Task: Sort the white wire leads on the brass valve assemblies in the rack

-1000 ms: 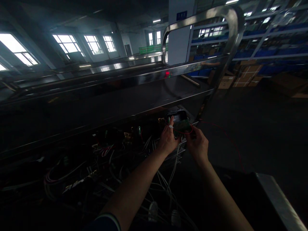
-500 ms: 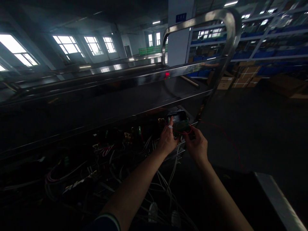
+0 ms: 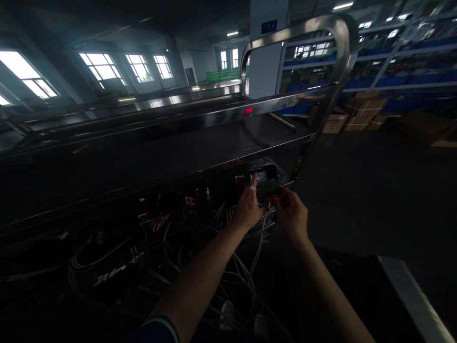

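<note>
Green circuit board (image 3: 272,188) with a thin red wire (image 3: 282,196) is clamped between the left hand (image 3: 251,208) and right hand (image 3: 293,216), over tangled white cables (image 3: 246,267) on the steel cart shelf (image 3: 200,143).

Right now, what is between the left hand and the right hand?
In the head view, a small green circuit board sits between the left hand and the right hand; both grip it, and a thin red wire loops by it.

Green circuit board (image 3: 270,188): small, held roughly level between both hands above the right end of the cart's lower shelf (image 3: 214,228). A thin red wire (image 3: 323,195) loops along its near edge and trails right. White leads (image 3: 260,243) hang below it.
</note>
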